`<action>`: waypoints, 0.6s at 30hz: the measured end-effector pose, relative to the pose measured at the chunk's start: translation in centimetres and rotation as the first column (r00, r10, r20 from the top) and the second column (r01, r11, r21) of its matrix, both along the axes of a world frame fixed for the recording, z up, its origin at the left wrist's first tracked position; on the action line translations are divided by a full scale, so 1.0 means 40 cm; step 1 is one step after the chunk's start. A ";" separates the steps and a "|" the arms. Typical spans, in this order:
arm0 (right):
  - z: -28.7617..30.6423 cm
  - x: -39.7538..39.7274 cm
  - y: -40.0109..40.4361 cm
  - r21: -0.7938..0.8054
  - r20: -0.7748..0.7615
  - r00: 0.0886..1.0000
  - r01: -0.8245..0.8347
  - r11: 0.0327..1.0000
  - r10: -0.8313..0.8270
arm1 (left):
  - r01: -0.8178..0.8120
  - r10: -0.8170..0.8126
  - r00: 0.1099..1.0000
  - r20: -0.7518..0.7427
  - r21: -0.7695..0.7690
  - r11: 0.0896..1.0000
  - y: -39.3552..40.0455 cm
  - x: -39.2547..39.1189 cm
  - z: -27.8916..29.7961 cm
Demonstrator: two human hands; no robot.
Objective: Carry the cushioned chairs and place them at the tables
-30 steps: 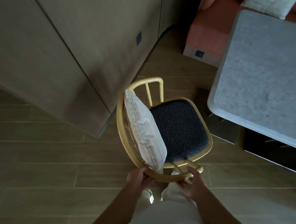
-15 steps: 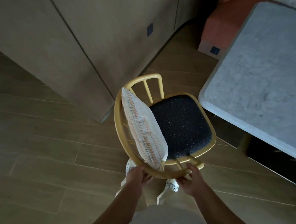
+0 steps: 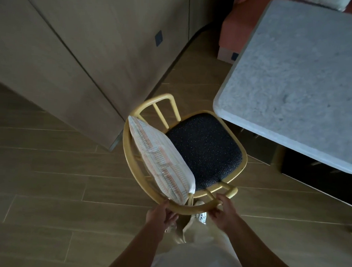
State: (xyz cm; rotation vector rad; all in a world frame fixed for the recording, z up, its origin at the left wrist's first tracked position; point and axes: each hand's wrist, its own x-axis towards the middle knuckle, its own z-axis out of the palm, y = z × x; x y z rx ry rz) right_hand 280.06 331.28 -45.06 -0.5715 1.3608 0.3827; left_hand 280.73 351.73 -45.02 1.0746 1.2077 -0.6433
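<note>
A yellow wooden chair with a dark speckled seat cushion stands in front of me. A white patterned pillow leans against its curved backrest. My left hand grips the backrest rail from below at its near left. My right hand grips the same rail at its near right. The seat's far corner sits under the corner of a grey stone-topped table at the right.
A light wooden cabinet wall runs along the left and back, close to the chair's left armrest. An orange bench sits behind the table. Dark table base stands under the top. Wood-plank floor lies around me.
The chair has moved toward the table; its seat corner now lies under the table's corner. Both hands have kept their hold on the backrest.
</note>
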 end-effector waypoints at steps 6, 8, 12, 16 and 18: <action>-0.016 -0.051 0.037 -0.114 0.128 0.988 -0.072 0.991 0.087 | 0.113 -0.118 0.990 0.081 0.061 0.992 0.079 -0.028 -0.010; -0.012 -0.059 0.060 -0.077 0.144 0.987 -0.064 0.995 0.074 | 0.135 -0.148 0.983 0.106 0.126 0.983 0.109 -0.020 -0.008; -0.004 -0.081 0.121 0.076 0.130 0.987 0.084 0.994 -0.093 | 0.161 -0.188 0.965 0.180 0.156 0.975 0.150 0.023 0.001; 0.002 -0.108 0.144 0.114 0.146 0.975 0.151 0.982 -0.167 | 0.116 -0.090 0.980 0.180 -0.139 0.983 0.155 0.055 0.026; 0.003 -0.116 0.137 0.105 0.121 0.980 0.146 0.984 -0.159 | 0.073 -0.040 0.988 0.150 -0.224 0.972 0.157 0.047 0.036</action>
